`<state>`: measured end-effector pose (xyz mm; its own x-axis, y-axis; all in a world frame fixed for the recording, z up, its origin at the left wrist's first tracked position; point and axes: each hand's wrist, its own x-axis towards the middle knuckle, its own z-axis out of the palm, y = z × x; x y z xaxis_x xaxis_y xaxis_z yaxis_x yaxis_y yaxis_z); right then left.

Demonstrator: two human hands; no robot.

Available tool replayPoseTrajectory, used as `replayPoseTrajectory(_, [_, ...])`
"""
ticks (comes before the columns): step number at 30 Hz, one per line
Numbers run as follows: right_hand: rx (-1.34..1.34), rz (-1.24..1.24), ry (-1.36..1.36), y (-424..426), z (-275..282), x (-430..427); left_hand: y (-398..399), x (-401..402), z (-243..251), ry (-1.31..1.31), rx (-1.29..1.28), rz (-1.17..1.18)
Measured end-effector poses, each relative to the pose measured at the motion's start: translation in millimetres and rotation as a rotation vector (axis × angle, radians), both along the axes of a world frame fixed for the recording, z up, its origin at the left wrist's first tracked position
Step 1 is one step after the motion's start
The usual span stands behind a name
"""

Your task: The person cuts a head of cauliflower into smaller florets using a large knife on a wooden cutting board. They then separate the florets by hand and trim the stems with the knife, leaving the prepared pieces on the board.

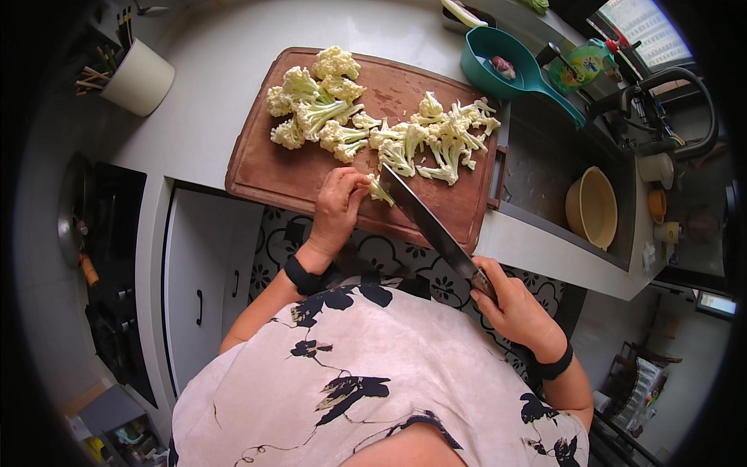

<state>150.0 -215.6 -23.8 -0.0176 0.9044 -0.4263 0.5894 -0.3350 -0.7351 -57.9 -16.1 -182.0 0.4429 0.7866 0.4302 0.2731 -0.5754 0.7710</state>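
Note:
My right hand [513, 303] grips the handle of a kitchen knife [432, 225], its dark broad blade slanting up and left over the cutting board. Beside the blade's tip is a small cauliflower floret [380, 191]. The bent fingers of my left hand [338, 198] pinch that floret at its left end. Both hands are near the front edge of the brown wooden cutting board [268, 181]. Large cauliflower florets [315, 114] are heaped at the board's back left. Smaller cut cauliflower pieces [449, 134] spread across its right half.
At the right is a sink [537, 175] with a yellow basin [589, 210] in it. A teal handled strainer bowl [505, 44] stands behind, near a green bottle of dish soap [578, 67] and a black faucet [700, 111]. A white chopstick holder [140, 79] is at left.

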Motion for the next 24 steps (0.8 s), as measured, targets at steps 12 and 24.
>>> replayPoseTrajectory(12, [0.055,0.009,-0.011,12,-23,0,4,-1,9,0.010,-0.035,0.000])
replayPoseTrajectory(24, [0.405,-0.337,-0.177,17,-27,24,61,43,50,-0.003,-0.023,-0.305])
